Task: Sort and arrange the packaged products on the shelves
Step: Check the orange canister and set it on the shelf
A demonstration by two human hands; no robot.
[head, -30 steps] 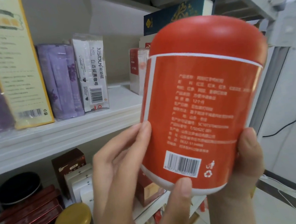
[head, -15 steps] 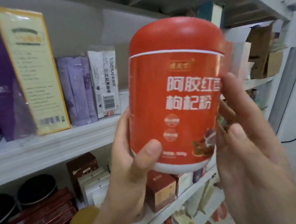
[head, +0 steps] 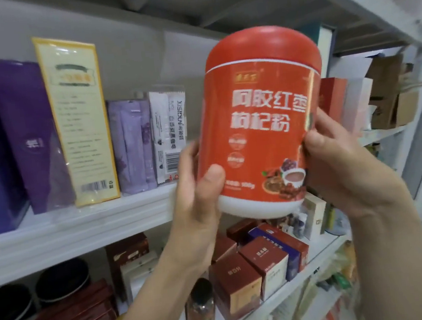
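A red jar [head: 266,128] is held up in front of the shelves, between the two hands. It is a round tub with a domed red lid and a thin white line under the lid. Large white characters are printed on its red label, with a picture of a cup and dark fruit at the lower right, and the base is white. Its long axis is kept nearly upright, with the lid pointing up and leaning a little to the right. The printed front is turned toward the camera.

The lower left side of the jar is gripped by the left hand [head: 198,199]. The thumb is pressed on the label near the base, and the fingers [head: 187,157] are curled behind, mostly hidden. The right edge is gripped by the right hand [head: 342,167], thumb on the front and the other fingers wrapped round the back.

Left of the left fingers, purple boxes [head: 21,131], a yellow box [head: 80,121], lilac packets [head: 131,147] and a white packet [head: 169,135] are stood on a white shelf [head: 70,232]. The white packet is just beside those fingers. Below the fingers, small brown boxes [head: 242,285] are seen on the lower shelf. Right of the right fingers, cardboard boxes [head: 389,96] are seen.
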